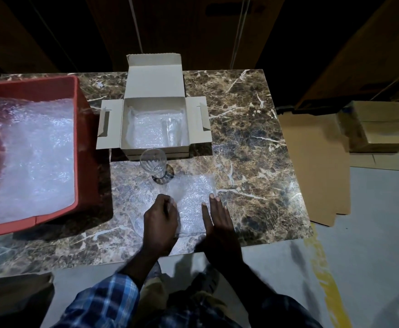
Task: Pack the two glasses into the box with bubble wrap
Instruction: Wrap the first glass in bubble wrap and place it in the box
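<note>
An open cardboard box stands at the back middle of the marble table, lined with bubble wrap. One clear glass stands inside it at the right. A second clear glass stands on the table just in front of the box. A sheet of bubble wrap lies flat on the table before that glass. My left hand has curled fingers pinching the sheet near its middle. My right hand lies flat with straight fingers on the sheet's right edge.
A red crate filled with bubble wrap sits at the left of the table. Flattened cardboard and stacked boxes lie on the floor to the right. The table's near edge runs just below my hands.
</note>
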Available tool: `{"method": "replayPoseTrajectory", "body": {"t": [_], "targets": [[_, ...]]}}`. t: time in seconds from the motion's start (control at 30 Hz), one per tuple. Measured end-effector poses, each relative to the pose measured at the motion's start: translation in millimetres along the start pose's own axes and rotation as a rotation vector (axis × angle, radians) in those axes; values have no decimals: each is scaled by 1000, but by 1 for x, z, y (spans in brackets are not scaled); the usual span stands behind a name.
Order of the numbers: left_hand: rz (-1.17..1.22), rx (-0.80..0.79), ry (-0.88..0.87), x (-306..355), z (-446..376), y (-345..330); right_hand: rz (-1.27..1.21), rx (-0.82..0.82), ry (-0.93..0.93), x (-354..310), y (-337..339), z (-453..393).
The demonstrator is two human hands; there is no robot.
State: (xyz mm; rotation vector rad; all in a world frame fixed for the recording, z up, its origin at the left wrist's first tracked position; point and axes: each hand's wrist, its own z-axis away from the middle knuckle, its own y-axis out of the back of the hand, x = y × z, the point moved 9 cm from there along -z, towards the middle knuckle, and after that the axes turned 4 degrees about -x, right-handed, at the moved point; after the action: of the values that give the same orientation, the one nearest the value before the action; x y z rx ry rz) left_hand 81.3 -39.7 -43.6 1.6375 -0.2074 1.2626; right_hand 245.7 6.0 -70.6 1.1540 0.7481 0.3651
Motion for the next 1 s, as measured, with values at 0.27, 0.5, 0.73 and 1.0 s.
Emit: {"method": "replayPoseTrajectory", "body": {"t": [0.27, 0.5, 0.73, 1.0], "targets": [[-219, 9, -143, 18, 10, -6, 80, -24, 13, 4, 2, -3], [-474, -162, -424, 27, 21, -35, -48, 279, 124, 6, 20, -15], [-651, -402, -454, 3, 11, -62, 72, 206, 18, 9, -7, -54], [-738, -397, -408, -11, 9, -54, 195, 325, -62, 30, 8, -38]]}}
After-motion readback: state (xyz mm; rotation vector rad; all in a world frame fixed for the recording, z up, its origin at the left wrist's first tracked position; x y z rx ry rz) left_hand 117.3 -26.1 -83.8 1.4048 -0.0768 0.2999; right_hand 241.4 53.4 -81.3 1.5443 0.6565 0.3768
